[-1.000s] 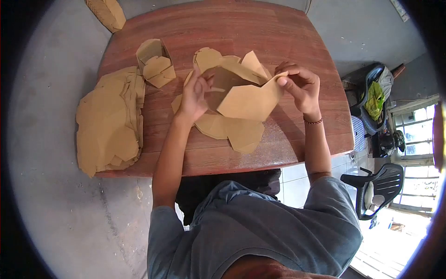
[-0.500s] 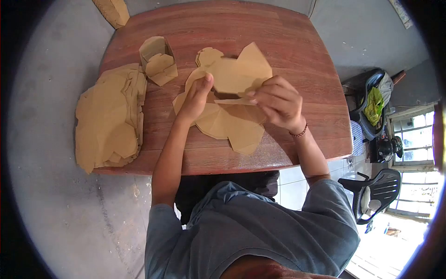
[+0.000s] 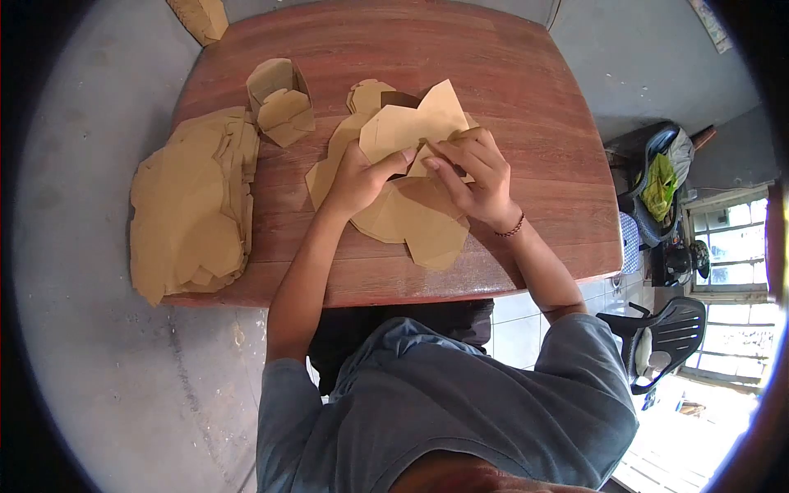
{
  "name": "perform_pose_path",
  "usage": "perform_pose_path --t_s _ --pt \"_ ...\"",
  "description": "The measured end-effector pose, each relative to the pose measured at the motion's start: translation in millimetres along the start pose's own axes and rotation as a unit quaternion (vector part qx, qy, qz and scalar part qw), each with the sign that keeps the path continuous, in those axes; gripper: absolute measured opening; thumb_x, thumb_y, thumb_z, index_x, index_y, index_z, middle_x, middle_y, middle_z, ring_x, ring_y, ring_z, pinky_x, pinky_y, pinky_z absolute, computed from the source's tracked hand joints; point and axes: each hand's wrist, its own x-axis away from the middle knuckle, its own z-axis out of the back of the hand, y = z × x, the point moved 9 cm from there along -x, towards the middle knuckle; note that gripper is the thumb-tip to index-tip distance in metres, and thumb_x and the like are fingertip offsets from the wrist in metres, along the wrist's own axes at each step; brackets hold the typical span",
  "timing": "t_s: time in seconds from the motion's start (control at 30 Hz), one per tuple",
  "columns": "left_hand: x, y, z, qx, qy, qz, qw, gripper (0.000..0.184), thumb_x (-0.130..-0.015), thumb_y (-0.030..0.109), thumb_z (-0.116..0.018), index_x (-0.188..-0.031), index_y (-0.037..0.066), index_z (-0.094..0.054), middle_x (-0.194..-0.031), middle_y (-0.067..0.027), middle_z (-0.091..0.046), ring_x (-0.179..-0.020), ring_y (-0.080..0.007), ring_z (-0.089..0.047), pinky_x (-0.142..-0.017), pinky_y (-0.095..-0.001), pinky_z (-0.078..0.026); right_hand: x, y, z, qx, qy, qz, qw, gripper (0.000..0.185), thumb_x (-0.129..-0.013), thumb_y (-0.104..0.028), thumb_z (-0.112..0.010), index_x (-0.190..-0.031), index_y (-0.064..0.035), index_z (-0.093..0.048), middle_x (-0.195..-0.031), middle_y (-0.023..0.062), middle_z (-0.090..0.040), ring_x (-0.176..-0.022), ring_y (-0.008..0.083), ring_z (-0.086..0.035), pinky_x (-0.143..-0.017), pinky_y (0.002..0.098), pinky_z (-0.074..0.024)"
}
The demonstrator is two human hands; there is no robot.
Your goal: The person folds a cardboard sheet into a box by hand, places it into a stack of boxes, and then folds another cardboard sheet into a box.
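Moved: left hand has closed in toward right hand.
Fingers: both pinch the partly folded cardboard blank.
Place: over flat blanks, on wooden table.
Fold: brace left, crease evenly right.

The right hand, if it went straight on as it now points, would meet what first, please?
Most likely the cardboard piece at its fingers, then perhaps the left hand, though depth is unclear.

Both forearms reach forward; left hand grips, thumb pointing inward; right hand, close beside it, pinches with curled fingers.
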Motion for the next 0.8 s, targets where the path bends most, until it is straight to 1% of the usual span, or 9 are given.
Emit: perform_pose_path --t_s 0.13,0.2,0.33,0.43,0.53,0.6,0.63,0.7,0.8 --pt "-1 5 3 0.019 0.023 -0.023 0.999 0.025 -0.097 0.009 -0.066 -0.119 -0.003 -0.066 -0.110 -0.0056 -0.072 -0.099 -0.0124 -0.066 -0.085 -0.0292 -0.053 -6 -9 2 0.010 -0.019 0.028 0.999 0.045 -0.074 -0.019 -0.089 -0.115 -0.0053 -0.075 -0.086 0.0050 -0.063 -0.084 0.0240 -0.057 -0.078 0.0366 -0.0479" --pt "0 5 5 0.017 0.028 -0.025 0.999 0.024 -0.097 0.010 -0.066 -0.117 -0.003 -0.067 -0.108 -0.0055 -0.072 -0.098 -0.0124 -0.067 -0.085 -0.0291 -0.053 -6 -8 -2 0.026 -0.040 0.024 0.999 0.048 -0.072 -0.022 -0.089 -0.116 -0.0073 -0.075 -0.090 0.0047 -0.061 -0.091 0.0251 -0.056 -0.084 0.0390 -0.0465" --pt "0 1 7 0.016 0.044 -0.005 0.999 0.023 -0.097 0.011 -0.066 -0.115 -0.002 -0.068 -0.106 -0.0054 -0.073 -0.096 -0.0124 -0.067 -0.084 -0.0288 -0.053 -4 -4 -4 0.030 -0.054 0.017 0.998 0.046 -0.073 -0.022 -0.089 -0.115 -0.0099 -0.076 -0.097 0.0050 -0.061 -0.096 0.0250 -0.056 -0.085 0.0391 -0.0462" --pt "-1 -5 8 0.023 0.041 -0.003 0.999 0.023 -0.097 0.013 -0.066 -0.115 -0.002 -0.069 -0.106 -0.0055 -0.073 -0.096 -0.0122 -0.066 -0.084 -0.0286 -0.052 -8 -9 -1 0.037 -0.052 0.031 0.997 0.047 -0.068 -0.019 -0.091 -0.111 -0.0075 -0.077 -0.102 0.0076 -0.060 -0.102 0.0271 -0.056 -0.089 0.0404 -0.0511" --pt "0 -3 6 0.017 0.036 -0.003 0.999 0.024 -0.097 0.014 -0.067 -0.115 -0.002 -0.068 -0.107 -0.0056 -0.073 -0.097 -0.0122 -0.066 -0.084 -0.0286 -0.052 -8 -7 -1 0.042 -0.054 0.016 0.998 0.044 -0.070 -0.017 -0.090 -0.111 -0.0083 -0.077 -0.111 0.0083 -0.062 -0.109 0.0287 -0.056 -0.092 0.0416 -0.0514" --pt "0 -1 5 0.013 0.034 -0.005 0.999 0.024 -0.097 0.014 -0.067 -0.115 -0.002 -0.068 -0.107 -0.0057 -0.073 -0.097 -0.0123 -0.066 -0.084 -0.0286 -0.052 -11 -14 2 0.083 -0.041 0.049 0.994 0.035 -0.078 -0.025 -0.084 -0.109 -0.0091 -0.078 -0.120 0.0103 -0.065 -0.113 0.0312 -0.058 -0.096 0.0436 -0.0473" --pt "1 0 5 0.003 0.036 -0.011 0.999 0.025 -0.097 0.014 -0.067 -0.115 -0.002 -0.068 -0.107 -0.0059 -0.073 -0.097 -0.0126 -0.066 -0.084 -0.0290 -0.052 -12 -14 2 0.081 -0.040 0.050 0.995 0.035 -0.078 -0.025 -0.084 -0.109 -0.0091 -0.078 -0.120 0.0103 -0.065 -0.113 0.0312 -0.058 -0.096 0.0436 -0.0473" --pt "2 2 5 -0.009 0.040 -0.017 0.999 0.025 -0.097 0.014 -0.067 -0.116 -0.002 -0.068 -0.107 -0.0060 -0.072 -0.098 -0.0128 -0.066 -0.085 -0.0295 -0.052 -12 -13 2 0.093 -0.054 0.056 0.993 0.029 -0.082 -0.023 -0.081 -0.107 -0.0082 -0.079 -0.131 0.0117 -0.064 -0.118 0.0328 -0.057 -0.098 0.0442 -0.0473" --pt "2 5 3 -0.004 0.038 -0.023 0.999 0.025 -0.097 0.014 -0.066 -0.117 -0.002 -0.067 -0.108 -0.0062 -0.072 -0.098 -0.0134 -0.067 -0.086 -0.0302 -0.053 -12 -11 3 0.082 -0.047 0.049 0.994 0.027 -0.083 -0.020 -0.080 -0.106 -0.0071 -0.079 -0.133 0.0105 -0.064 -0.120 0.0334 -0.057 -0.100 0.0439 -0.0468"
